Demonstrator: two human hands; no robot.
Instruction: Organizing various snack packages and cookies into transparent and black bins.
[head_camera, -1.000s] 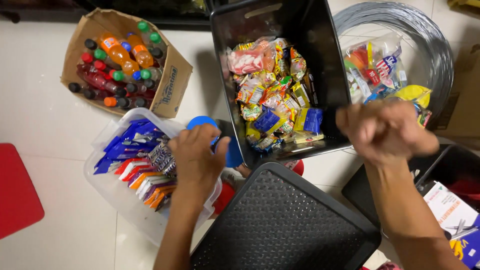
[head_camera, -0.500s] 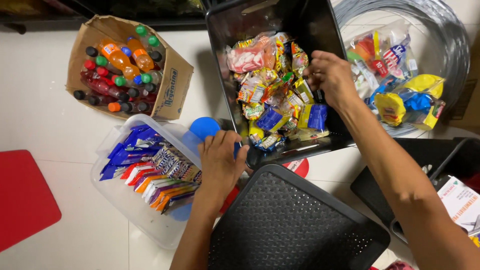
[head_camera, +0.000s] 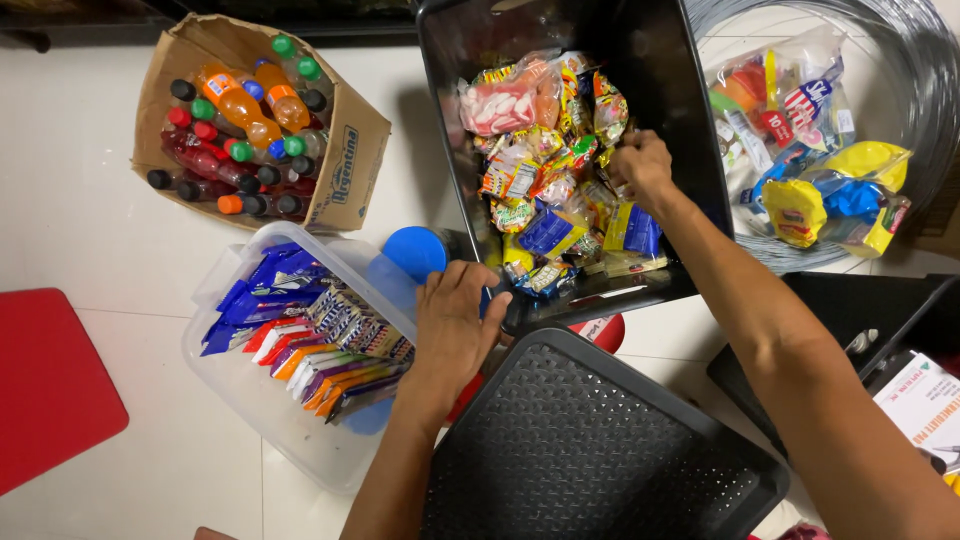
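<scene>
A black bin at the top centre is filled with colourful snack packets. My right hand is inside it, fingers curled down onto a packet near the right wall. My left hand lies palm down with fingers apart, its fingertips touching the bin's near left corner. It rests over the edge of a clear plastic tub that holds rows of blue, orange and purple wrapped bars. A blue round lid sits just beyond the left hand.
A cardboard box of capped soft-drink bottles stands at the top left. A black perforated lid lies in front of me. Bagged snacks sit inside a wire coil at right. A red mat lies at left.
My right hand has moved from above the bags at right into the black bin and down onto the packets. My left hand slid from the tub towards the bin's corner.
</scene>
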